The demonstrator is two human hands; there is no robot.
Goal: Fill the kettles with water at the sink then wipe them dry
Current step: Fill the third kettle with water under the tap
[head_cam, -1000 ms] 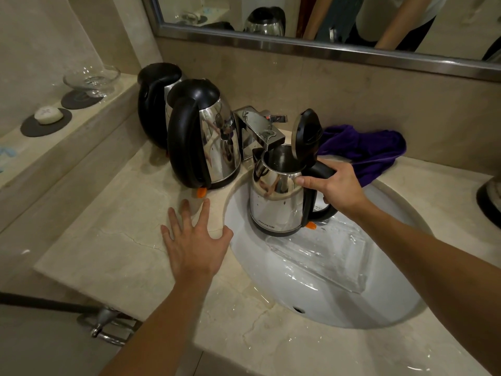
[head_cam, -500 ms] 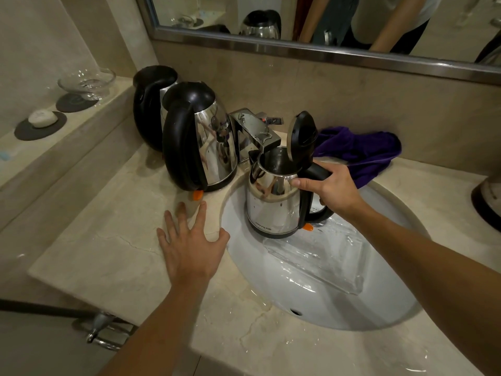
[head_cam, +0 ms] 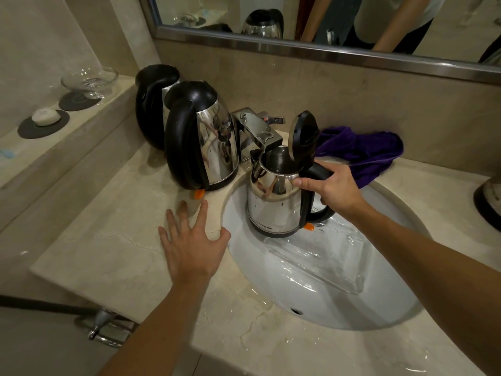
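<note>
Open-lid kettle [head_cam: 273,207] held inside the sink [head_cam: 339,299], upright, mouth directly under the faucet [head_cam: 256,131] spout; lid [head_cam: 303,134] flipped up and standing near vertical at the handle side. Gripped by right hand [head_cam: 332,189]: fingers curled round the black handle, thumb laid along the top near the rim. Whether water is running into it: cannot tell. Base of the kettle low in the basin, orange tab showing at the bottom by the handle; touching the basin wall or not: cannot tell. Left hand [head_cam: 191,244] flat on the countertop [head_cam: 108,253] just beside the sink rim, fingers straight and spread, holding nothing. Closed kettle [head_cam: 200,137] parked on the countertop just left of the faucet, lid down, handle toward the camera, orange tab at its foot near the left fingertips. Second closed kettle [head_cam: 151,104] behind it, mostly hidden, close to the wall corner. Purple cloth [head_cam: 363,156] bunched on the counter behind the sink, right of the held kettle, against the backsplash. Water film and droplets on the counter front edge. Side ledge at left: glass dish [head_cam: 89,81] and white soap [head_cam: 46,116], each on a dark round mat. Mirror [head_cam: 325,20] above, reflecting a kettle top and arms. Part of another dark round object [head_cam: 488,202] at far right edge, cut off.
</note>
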